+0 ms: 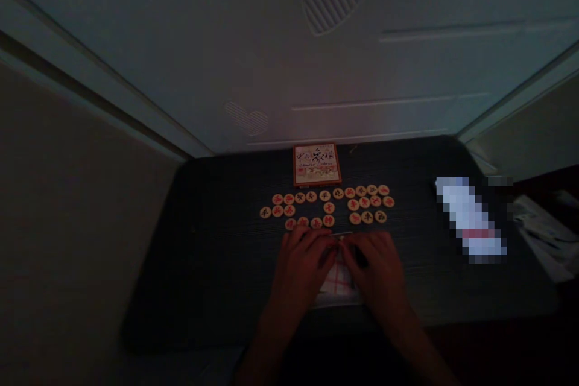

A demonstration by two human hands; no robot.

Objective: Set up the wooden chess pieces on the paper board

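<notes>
My left hand (299, 262) and my right hand (374, 265) sit close together at the near middle of a dark table, with their fingertips meeting at the far edge of a white sheet with red grid lines (337, 282). The sheet looks folded and both hands seem to grip it, though the dim light blurs the detail. Just beyond my fingers lie several round wooden xiangqi pieces (329, 207) with red and black characters, spread in loose rows. Some nearly touch my fingertips. A red-bordered Chinese chess box (317, 164) lies flat behind them.
The dark table (203, 253) has a wood-grain surface, and its far edge meets a pale panelled door (362, 60). A pixelated white object (470, 217) lies at the table's right side. Papers (543, 235) lie beyond the right edge. A beige wall (67, 193) stands at left.
</notes>
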